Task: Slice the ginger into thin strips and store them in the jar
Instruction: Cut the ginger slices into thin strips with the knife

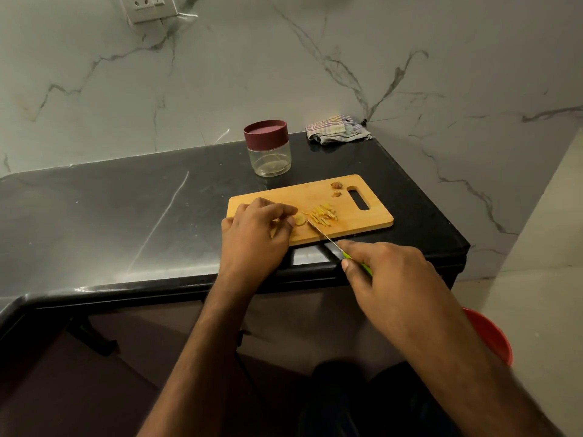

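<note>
While pinching the ginger slice (299, 219) at nine o'clock on the board (362, 220) with left hand (255, 234), right hand (388, 272) gripping knife (325, 236): risking nicking fingertips, blade sliding so close.

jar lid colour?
Maroon; the jar lid shows best in the head view, closed on the clear jar.

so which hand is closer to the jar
Left. The left hand rests on the cutting board just in front of the jar; the right hand holds the knife off the board's near edge.
</note>
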